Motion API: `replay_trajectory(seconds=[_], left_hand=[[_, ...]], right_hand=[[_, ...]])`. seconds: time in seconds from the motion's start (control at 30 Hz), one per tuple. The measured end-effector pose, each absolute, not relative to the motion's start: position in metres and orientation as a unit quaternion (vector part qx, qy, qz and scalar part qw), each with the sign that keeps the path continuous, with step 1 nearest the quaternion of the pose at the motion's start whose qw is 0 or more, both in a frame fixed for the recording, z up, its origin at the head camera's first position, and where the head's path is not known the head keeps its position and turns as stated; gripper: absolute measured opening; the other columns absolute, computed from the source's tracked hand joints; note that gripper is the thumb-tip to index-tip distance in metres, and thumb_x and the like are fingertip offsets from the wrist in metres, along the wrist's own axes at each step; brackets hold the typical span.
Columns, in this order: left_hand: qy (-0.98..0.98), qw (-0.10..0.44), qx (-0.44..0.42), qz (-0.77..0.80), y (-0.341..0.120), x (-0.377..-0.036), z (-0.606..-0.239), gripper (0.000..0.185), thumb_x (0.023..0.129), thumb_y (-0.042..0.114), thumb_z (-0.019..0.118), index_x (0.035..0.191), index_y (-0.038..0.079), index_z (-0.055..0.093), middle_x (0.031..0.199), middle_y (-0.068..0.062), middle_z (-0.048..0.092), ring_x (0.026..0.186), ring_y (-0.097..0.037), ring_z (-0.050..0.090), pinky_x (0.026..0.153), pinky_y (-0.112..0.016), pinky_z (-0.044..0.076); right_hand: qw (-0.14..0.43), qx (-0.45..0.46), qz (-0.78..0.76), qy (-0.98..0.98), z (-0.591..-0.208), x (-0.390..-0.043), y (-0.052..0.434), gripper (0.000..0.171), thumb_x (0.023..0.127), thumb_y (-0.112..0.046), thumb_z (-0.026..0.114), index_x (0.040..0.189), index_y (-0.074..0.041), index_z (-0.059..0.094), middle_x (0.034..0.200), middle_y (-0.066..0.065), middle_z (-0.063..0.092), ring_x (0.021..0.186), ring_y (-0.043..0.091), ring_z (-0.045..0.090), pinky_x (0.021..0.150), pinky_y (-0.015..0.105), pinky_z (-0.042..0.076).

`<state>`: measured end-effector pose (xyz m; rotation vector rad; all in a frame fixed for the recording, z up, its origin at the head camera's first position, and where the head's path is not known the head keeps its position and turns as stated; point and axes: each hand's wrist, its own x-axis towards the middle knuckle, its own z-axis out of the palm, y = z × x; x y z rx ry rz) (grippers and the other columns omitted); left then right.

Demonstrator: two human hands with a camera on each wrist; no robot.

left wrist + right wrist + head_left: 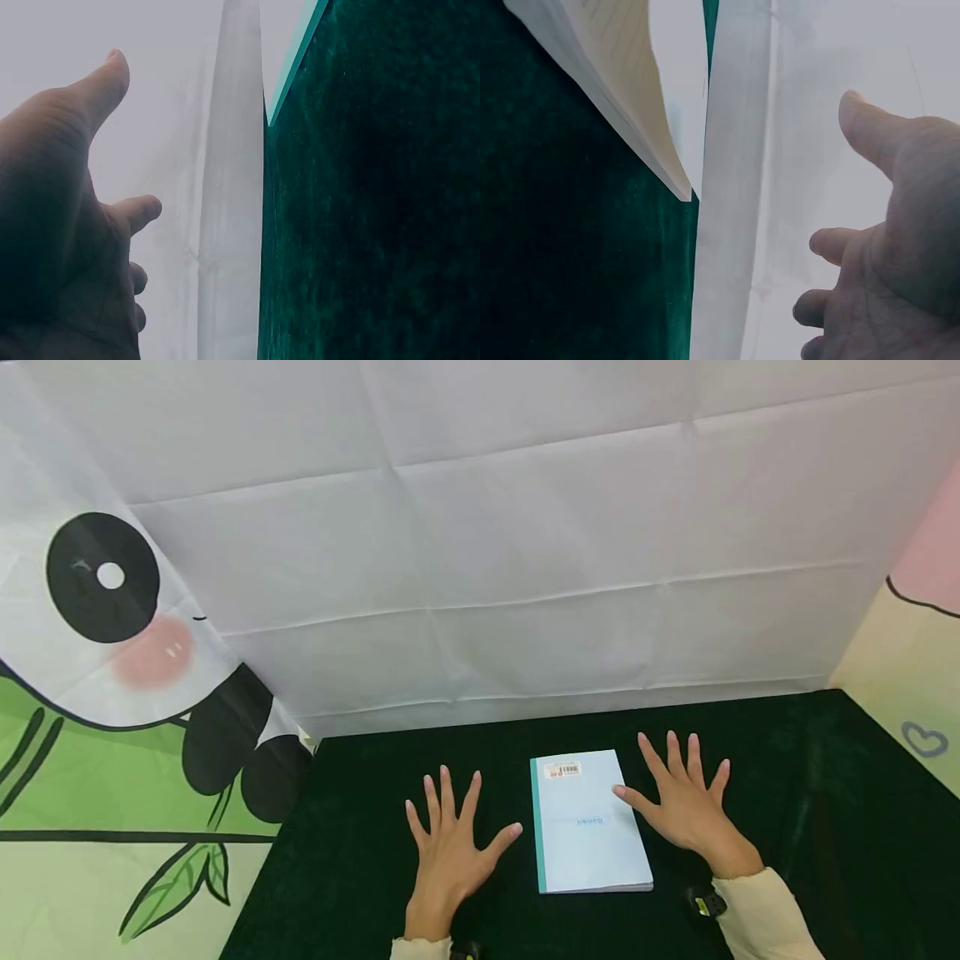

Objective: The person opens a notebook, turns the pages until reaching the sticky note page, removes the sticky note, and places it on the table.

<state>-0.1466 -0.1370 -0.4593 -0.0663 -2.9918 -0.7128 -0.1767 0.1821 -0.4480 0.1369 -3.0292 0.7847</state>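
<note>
a closed light-blue notebook [590, 821] lies flat on the dark green velvet table [787, 810], near the front edge, roughly centred btw the 2 hands. teal spine strip runs down its left side, barcode sticker near the top edge, small printed word mid-cover, too small to read. page edges show along the bottom.

left hand [450, 843] rests palm-down on the cloth just left of the notebook, fingers straight & spread, holding nothing. thumb tip sits near the teal spine but apart from it; a strip of cloth shows btw them. cream sleeve cuff at the wrist.

right hand [686, 806] also palm-down, fingers straight & fanned out, on the cloth at the notebook's right side. its thumb tip lies at the right edge of the cover, about mid-height, touching or just over it; can't tell which w/ certainty. nothing grasped. cream sleeve [765, 914] & a small dark wrist device w/ a yellowish tag behind it.

left wrist view: palm & thumb [105, 79] seen from below, fingers loose, green cloth [367, 210] filling the right half, a sliver of teal edge [300, 52] at top.

right wrist view: thumb [870, 124] & fingertips relaxed, the notebook's cream page edges [622, 82] at upper left over the cloth.

behind the table: creased white backdrop [525, 543]; panda-and-bamboo print [112, 635] on the left; pale yellow panel w/ a heart outline [924, 739] on the right.
</note>
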Motion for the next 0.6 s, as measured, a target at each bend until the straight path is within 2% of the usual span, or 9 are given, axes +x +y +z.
replay_trajectory(seconds=[0.13, 0.33, 0.6], left_hand=[[-0.972, 0.041, -0.022, -0.229, -0.134, -0.150, -0.461, 0.097, 0.083, 0.077, 0.057, 0.160, 0.027, 0.027, 0.172, -0.011, -0.007, 0.158, -0.041, -0.014, 0.120, -0.069, -0.015], [-0.974, 0.037, -0.021, -0.223, -0.129, -0.152, -0.466, 0.098, 0.082, 0.078, 0.057, 0.160, 0.027, 0.026, 0.172, -0.011, -0.006, 0.158, -0.041, -0.014, 0.120, -0.069, -0.015], [-0.976, 0.032, -0.021, -0.215, -0.125, -0.153, -0.470, 0.098, 0.082, 0.079, 0.057, 0.160, 0.027, 0.028, 0.172, -0.011, -0.002, 0.158, -0.041, -0.012, 0.121, -0.068, -0.014]], right_hand=[[0.016, 0.048, 0.247, -0.968, -0.444, -0.180, 0.185, 0.098, 0.092, -0.070, 0.052, 0.163, -0.017, 0.009, 0.166, 0.030, -0.009, 0.150, 0.050, -0.027, 0.109, 0.079, -0.021], [0.016, 0.063, 0.255, -0.965, -0.444, -0.182, 0.184, 0.100, 0.091, -0.070, 0.056, 0.163, -0.016, 0.011, 0.167, 0.029, -0.009, 0.151, 0.049, -0.026, 0.108, 0.076, -0.026], [0.014, 0.099, 0.263, -0.960, -0.460, -0.178, 0.173, 0.110, 0.080, -0.071, 0.069, 0.162, -0.019, 0.018, 0.168, 0.028, 0.001, 0.155, 0.050, -0.013, 0.110, 0.077, -0.022]])
